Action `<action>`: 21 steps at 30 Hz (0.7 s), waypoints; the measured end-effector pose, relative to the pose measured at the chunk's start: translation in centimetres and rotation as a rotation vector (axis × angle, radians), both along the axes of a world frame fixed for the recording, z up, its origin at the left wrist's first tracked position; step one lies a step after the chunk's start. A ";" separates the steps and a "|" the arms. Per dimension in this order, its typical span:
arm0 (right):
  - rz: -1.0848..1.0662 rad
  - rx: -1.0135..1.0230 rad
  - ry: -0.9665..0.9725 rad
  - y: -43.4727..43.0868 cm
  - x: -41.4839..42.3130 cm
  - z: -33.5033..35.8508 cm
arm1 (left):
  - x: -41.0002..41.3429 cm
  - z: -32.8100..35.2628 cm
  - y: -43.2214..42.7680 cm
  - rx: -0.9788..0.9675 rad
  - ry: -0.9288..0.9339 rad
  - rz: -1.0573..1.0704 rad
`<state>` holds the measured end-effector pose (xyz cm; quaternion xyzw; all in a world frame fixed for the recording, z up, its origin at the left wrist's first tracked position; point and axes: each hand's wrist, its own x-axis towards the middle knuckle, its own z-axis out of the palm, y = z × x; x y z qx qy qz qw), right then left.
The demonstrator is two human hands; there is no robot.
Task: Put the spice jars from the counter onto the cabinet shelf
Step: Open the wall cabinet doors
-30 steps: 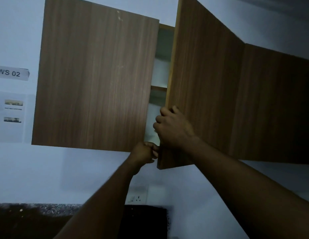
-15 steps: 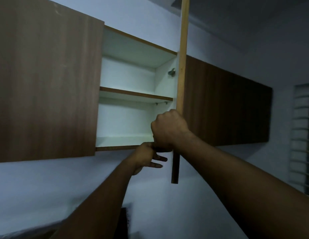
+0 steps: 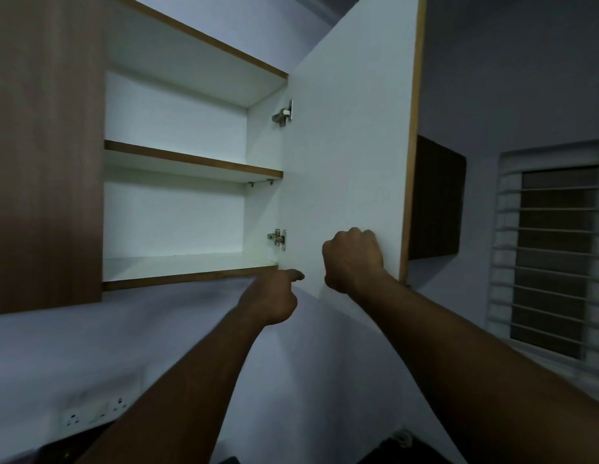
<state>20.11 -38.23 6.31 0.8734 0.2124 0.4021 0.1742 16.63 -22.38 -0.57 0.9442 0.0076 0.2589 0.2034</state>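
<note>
- Currently, the cabinet [image 3: 177, 209] fills the upper left of the head view, seen from below, with its white interior exposed.
- The shelf [image 3: 191, 160] sits level at mid-height inside the cabinet. Its long axis runs horizontally across the cabinet's width, and its brown front edge faces outward toward the camera.
- The floor panel [image 3: 187, 262] at the bottom of the cabinet lies parallel to the shelf, its long axis likewise side to side.
- The open door [image 3: 345, 145] stands swung out on the cabinet's right side, white inner face toward the camera. It hangs on the upper hinge [image 3: 284, 112] and the lower hinge [image 3: 277, 237].
- The closed door [image 3: 47, 145] covers the cabinet's left half.
- The right hand [image 3: 353, 259] is at the lower part of the open door's inner face, fingers curled into a fist that holds nothing. Whether the knuckles touch the panel cannot be told.
- The left hand [image 3: 274, 296] is just below the cabinet's bottom right corner. One finger extends toward the door's hinged edge, the others are loosely folded, and it holds nothing.
- The socket plate [image 3: 94, 415] is on the wall well below the cabinet. The window grille [image 3: 552, 256] is to the cabinet's right, beyond the open door.
</note>
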 end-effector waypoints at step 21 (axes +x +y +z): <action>0.036 0.199 0.193 -2.0 7.8 -1.2 | 6.6 1.7 -2.2 0.291 0.015 0.092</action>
